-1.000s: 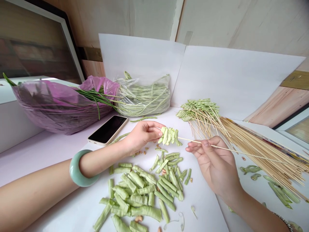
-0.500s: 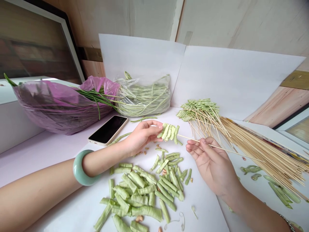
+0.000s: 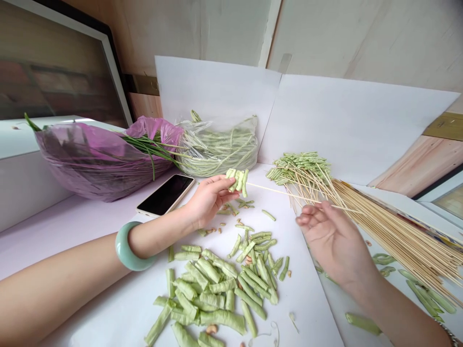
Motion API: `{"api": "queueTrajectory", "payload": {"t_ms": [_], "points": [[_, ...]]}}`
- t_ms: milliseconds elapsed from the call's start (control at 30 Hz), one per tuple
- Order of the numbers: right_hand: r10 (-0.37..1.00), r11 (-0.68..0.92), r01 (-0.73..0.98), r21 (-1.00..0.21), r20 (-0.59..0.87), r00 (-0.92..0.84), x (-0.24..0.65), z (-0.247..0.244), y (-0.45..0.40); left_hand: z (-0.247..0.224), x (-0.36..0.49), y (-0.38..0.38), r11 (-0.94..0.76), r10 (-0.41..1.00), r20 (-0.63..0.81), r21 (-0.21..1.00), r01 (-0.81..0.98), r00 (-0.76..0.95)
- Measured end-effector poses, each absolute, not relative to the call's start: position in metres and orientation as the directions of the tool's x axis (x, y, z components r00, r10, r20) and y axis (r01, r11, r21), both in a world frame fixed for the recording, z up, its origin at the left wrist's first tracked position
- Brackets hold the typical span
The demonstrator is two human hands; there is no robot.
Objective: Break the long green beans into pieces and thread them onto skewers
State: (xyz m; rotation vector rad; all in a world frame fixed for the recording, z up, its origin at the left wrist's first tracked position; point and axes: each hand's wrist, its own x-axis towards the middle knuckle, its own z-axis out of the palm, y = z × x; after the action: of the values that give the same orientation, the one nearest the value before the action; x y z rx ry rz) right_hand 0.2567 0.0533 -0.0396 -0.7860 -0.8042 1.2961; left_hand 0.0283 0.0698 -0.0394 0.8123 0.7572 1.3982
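Observation:
My left hand (image 3: 208, 200) grips a bamboo skewer (image 3: 296, 193) near its pointed end, where several pale green cut bean pieces (image 3: 238, 180) are threaded. The skewer's long shaft runs right, passing at or just over the fingertips of my right hand (image 3: 334, 238). That hand's fingers are spread and it holds nothing I can see. Below both hands lies a heap of cut green beans (image 3: 213, 294) on white paper (image 3: 296, 308). A jade bangle (image 3: 130, 246) circles my left wrist.
A bundle of bare bamboo skewers (image 3: 398, 241) and a stack of finished bean skewers (image 3: 298, 166) lie at the right. Behind stand a transparent bag of long beans (image 3: 220, 149), a purple bag (image 3: 97, 159) and a phone (image 3: 165, 195).
My left hand has carried the skewer and its beans up and back. My right hand has slid right, its fingers opened off the shaft. The view has shifted slightly.

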Motion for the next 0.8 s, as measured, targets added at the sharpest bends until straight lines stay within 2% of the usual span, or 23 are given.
{"api": "queueTrajectory", "payload": {"t_ms": [100,167,233,333,400,567,800], "points": [[0.966,0.235,-0.448,-0.862,0.156,0.205,0.272,-0.034,0.068,-0.039,0.021,0.077,-0.091,0.996,0.064,0.826,-0.556,-0.067],[0.960,0.265,-0.316,-0.911,0.219,0.174,0.279,-0.033,0.074,-0.039,0.017,0.082,-0.143,0.989,0.092,0.812,-0.565,-0.118],[0.974,0.224,-0.080,-0.971,0.226,-0.008,0.283,-0.034,0.076,-0.039,0.014,0.086,-0.185,0.980,0.109,0.796,-0.577,-0.165],[0.941,0.147,0.269,-0.952,0.050,-0.336,0.281,-0.039,0.070,-0.039,0.012,0.089,-0.209,0.972,0.099,0.774,-0.598,-0.213],[0.897,0.121,0.381,-0.917,-0.063,-0.437,0.275,-0.044,0.063,-0.040,0.013,0.089,-0.202,0.975,0.100,0.771,-0.605,-0.198],[0.821,0.133,0.555,-0.821,-0.222,-0.525,0.268,-0.059,0.054,-0.043,0.018,0.085,-0.170,0.985,0.113,0.785,-0.595,-0.132],[0.798,0.210,0.536,-0.817,-0.173,-0.577,0.272,-0.069,0.062,-0.043,0.024,0.079,-0.189,0.982,0.139,0.792,-0.581,-0.131]]}}
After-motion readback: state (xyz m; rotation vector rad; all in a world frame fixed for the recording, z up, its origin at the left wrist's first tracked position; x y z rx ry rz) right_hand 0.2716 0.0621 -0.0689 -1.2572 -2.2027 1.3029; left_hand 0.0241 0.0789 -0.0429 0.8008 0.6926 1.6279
